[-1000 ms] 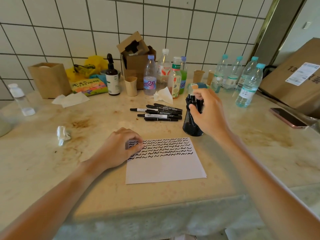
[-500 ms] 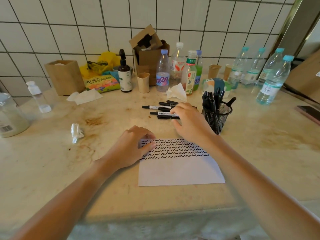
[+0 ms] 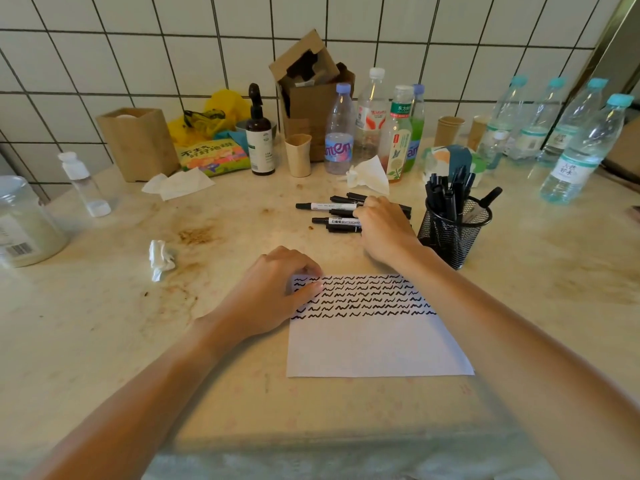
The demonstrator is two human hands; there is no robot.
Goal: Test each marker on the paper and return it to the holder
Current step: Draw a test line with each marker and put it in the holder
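A white paper (image 3: 375, 344) lies on the counter, its upper part filled with rows of black squiggles. My left hand (image 3: 273, 294) rests on the paper's top left corner with loosely curled fingers and holds it down. Behind the paper lies a pile of black markers (image 3: 327, 206). My right hand (image 3: 384, 230) sits on the right end of that pile, its fingers curled down over a marker. To the right of this hand stands a black mesh holder (image 3: 453, 237) with several markers (image 3: 446, 194) upright in it.
Along the tiled wall stand water bottles (image 3: 575, 157), drink bottles (image 3: 341, 133), a brown pump bottle (image 3: 259, 136), paper cups (image 3: 298, 154), a cardboard box (image 3: 311, 95) and a wooden box (image 3: 138, 142). A crumpled tissue (image 3: 160, 259) and a jar (image 3: 24, 223) are at the left.
One second ago my right hand was at the top of the holder. It then moved left to the marker pile and stays there now. My left hand has kept still.
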